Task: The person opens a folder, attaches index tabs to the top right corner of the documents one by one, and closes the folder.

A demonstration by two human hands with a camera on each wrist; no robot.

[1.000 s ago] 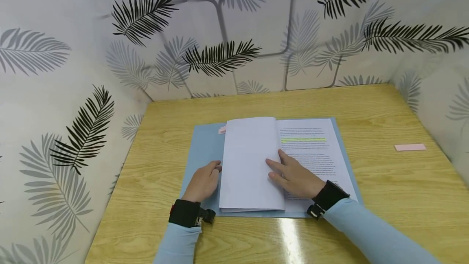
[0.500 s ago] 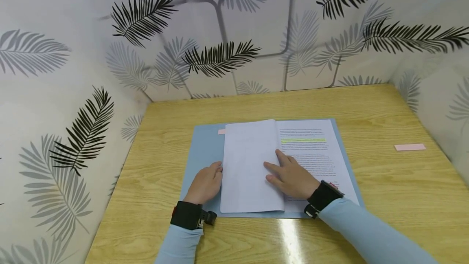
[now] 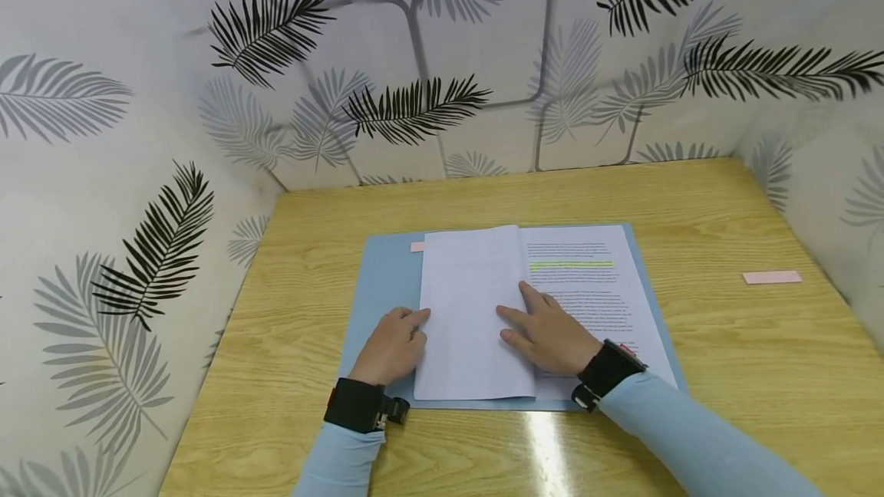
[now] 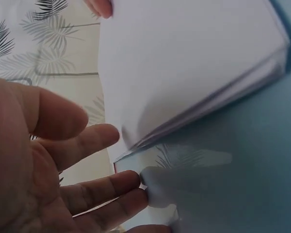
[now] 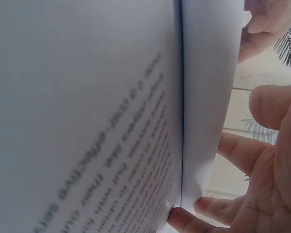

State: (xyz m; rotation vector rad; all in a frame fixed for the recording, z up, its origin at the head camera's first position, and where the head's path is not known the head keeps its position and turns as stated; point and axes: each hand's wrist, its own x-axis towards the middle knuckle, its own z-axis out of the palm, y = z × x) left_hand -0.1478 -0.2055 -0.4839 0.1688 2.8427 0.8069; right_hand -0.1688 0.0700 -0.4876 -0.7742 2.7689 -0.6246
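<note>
A light-blue folder lies open on the table, holding a stack of paper. Its turned blank white pages cover most of the left side; a printed page with yellow highlighting shows on the right. My left hand is at the outer left edge of the turned pages, index fingertip on the paper, other fingers over the blue cover in the left wrist view. With fingers spread, my right hand rests across the fold, fingertips on the blank sheet and near the spine. Neither hand grips anything.
A pink sticky strip lies on the wooden table at the right. Another pink tab sticks out from the pages' upper left edge. Leaf-patterned walls border the table at the back and sides.
The turned pages have settled flatter to the left. My left index finger has moved from beside the page edge onto the paper. My right hand shifted slightly left, then stayed still.
</note>
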